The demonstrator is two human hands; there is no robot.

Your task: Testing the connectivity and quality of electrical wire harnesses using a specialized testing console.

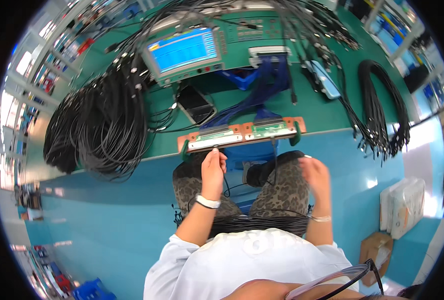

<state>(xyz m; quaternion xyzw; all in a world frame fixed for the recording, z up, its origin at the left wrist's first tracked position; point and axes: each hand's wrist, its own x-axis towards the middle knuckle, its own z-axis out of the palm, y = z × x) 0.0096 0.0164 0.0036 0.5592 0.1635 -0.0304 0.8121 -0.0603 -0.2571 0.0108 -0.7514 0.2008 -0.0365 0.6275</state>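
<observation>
At the table's front edge is a connector fixture [217, 142] with two green circuit boards and copper-coloured mounting plates. My left hand [213, 172] is closed in a pinch on the end of a black cable [226, 186], right at the fixture's left half. A second black cable [275, 170] hangs down from the right half. Off to the right of the fixture, above my thigh, my right hand [316, 175] is raised and smeared by motion; whether its fingers hold anything is unclear. Across my lap lies a bundle of black cables [262, 224].
Behind the fixture stands a tester with a lit blue screen [184, 50], joined by dark blue ribbon cables [269, 82]. A phone [196, 104] lies near it. Heaps of black cables [112, 120] cover the left side; a looped bundle [377, 100] hangs over the right edge.
</observation>
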